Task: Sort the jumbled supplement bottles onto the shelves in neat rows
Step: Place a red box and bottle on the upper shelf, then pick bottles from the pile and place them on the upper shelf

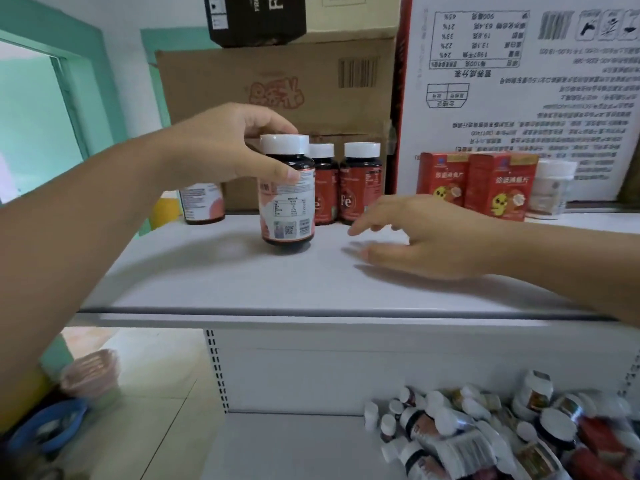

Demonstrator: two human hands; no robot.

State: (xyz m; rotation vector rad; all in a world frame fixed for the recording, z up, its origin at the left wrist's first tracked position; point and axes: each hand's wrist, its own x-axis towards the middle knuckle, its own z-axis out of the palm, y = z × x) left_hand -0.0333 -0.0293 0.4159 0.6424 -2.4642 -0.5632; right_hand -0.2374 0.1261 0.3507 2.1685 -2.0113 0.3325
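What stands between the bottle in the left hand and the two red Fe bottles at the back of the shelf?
Nothing visible does. The left hand holds the bottle just in front of the Fe bottles; the right hand hovers off to the side, above the shelf.

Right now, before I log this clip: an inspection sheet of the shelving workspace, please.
Surface: white top shelf, goods along its back.
Job's things: held bottle in front of two red Fe bottles; red boxes and white jar further right.
Clutter: jumbled bottle pile on the lower shelf.
Hands: left hand grips the held bottle near its cap; right hand open over the shelf, holding nothing.
Cables: nothing seen.
Surroundings: cardboard cartons behind; green door frame left; blue basin below.
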